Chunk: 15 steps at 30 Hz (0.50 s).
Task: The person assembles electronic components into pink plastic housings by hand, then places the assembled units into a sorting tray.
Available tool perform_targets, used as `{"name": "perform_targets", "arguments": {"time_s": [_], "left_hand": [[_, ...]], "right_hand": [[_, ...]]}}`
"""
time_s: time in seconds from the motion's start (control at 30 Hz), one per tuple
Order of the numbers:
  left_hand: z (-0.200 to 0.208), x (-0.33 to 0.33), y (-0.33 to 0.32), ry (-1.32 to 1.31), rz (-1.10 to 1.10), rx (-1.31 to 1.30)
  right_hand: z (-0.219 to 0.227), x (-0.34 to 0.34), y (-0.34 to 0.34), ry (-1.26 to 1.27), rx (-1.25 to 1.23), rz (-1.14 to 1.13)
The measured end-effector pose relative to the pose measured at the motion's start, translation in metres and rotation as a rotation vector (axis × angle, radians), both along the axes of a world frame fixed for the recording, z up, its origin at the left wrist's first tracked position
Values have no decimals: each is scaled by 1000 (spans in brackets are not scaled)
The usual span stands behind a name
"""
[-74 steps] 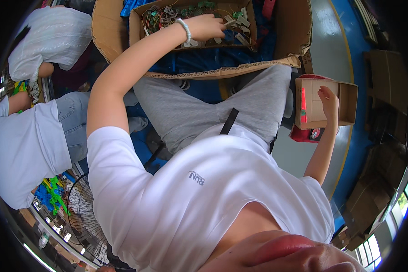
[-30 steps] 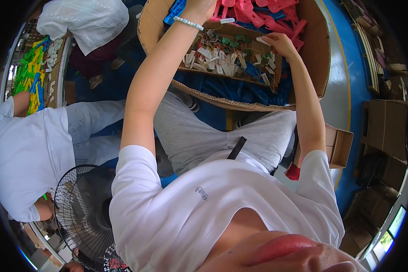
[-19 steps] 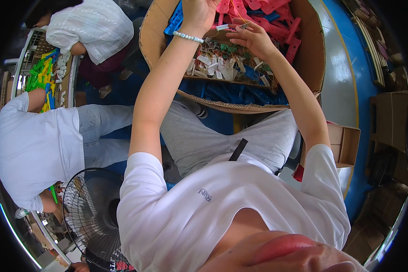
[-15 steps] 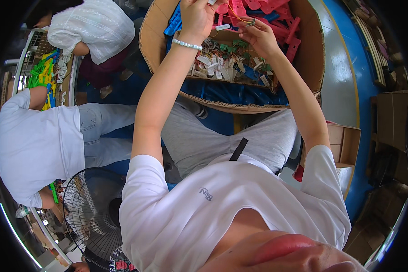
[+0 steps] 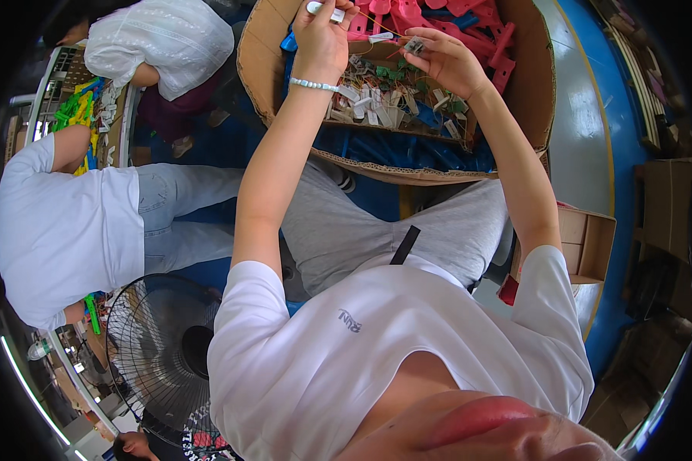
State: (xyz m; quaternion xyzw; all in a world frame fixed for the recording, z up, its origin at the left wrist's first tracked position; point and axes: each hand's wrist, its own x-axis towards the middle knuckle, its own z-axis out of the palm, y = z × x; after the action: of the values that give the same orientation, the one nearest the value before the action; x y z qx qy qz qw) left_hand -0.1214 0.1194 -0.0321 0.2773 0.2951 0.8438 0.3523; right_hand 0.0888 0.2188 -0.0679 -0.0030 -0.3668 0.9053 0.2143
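In my left hand (image 5: 321, 38) is a small white plastic piece (image 5: 325, 11), pinched at the far side of a big cardboard box (image 5: 331, 163). My right hand (image 5: 450, 63) grips a small grey block-like part (image 5: 414, 46) between thumb and fingers. Thin wires run between the two hands, and a small white connector-like piece (image 5: 380, 37) hangs among them. Below my hands lies a tray-like layer of loose white pieces with wires (image 5: 373, 107). Pink plastic parts (image 5: 469, 34) fill the box's far side, and blue parts (image 5: 392, 152) show along its near side.
To my left, two people in white tops (image 5: 69, 230) work at a bench with green and yellow plastic parts (image 5: 77, 107). A black fan (image 5: 158, 346) stands near my left elbow. An open cardboard carton (image 5: 584, 244) sits to my right. More cartons (image 5: 669, 203) line the far right.
My left hand has come slightly nearer and left, bringing the white piece into fuller view. My right hand has turned, and the grey part shows more plainly.
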Motion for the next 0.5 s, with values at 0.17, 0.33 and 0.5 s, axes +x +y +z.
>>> {"name": "perform_targets", "arguments": {"time_s": [0.17, 0.33, 0.5], "left_hand": [[-19, -15, -8, 215, 75, -429], [-21, 9, -6, 1377, 699, -249], [-21, 37, -12, 941, -106, -362]], "right_hand": [[-5, 1, 2, -31, 111, -192], [-3, 0, 0, -217, 408, -374], [-1, -1, -8, -294, 409, -407]]}}
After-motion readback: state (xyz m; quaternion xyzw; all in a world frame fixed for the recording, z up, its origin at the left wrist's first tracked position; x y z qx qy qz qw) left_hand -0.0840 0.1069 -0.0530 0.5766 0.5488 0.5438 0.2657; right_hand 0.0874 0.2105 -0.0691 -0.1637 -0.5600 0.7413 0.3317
